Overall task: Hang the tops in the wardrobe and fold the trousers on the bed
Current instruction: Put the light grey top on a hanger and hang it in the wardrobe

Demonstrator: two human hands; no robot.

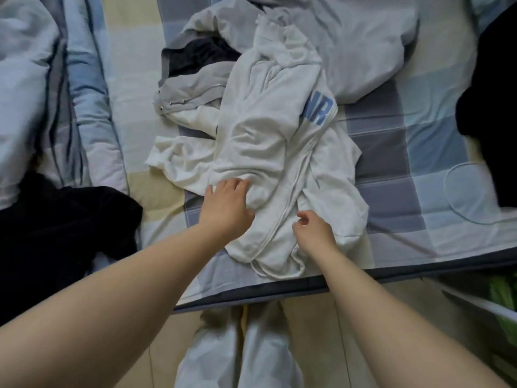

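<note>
A crumpled white zip top with blue letters lies in the middle of the checked bed sheet, its hem near the bed's front edge. My left hand rests on its left side, with the fingers curled into a fold of the cloth. My right hand hovers at the zip line near the hem, fingers loosely curled, thumb and forefinger close together; whether they pinch cloth I cannot tell. A grey zip garment lies behind the white top, with dark cloth inside it.
A rolled quilt fills the left side. Black clothing lies at the front left and at the right edge. A pale grey garment is spread at the back. A bin with green contents stands on the floor to the right.
</note>
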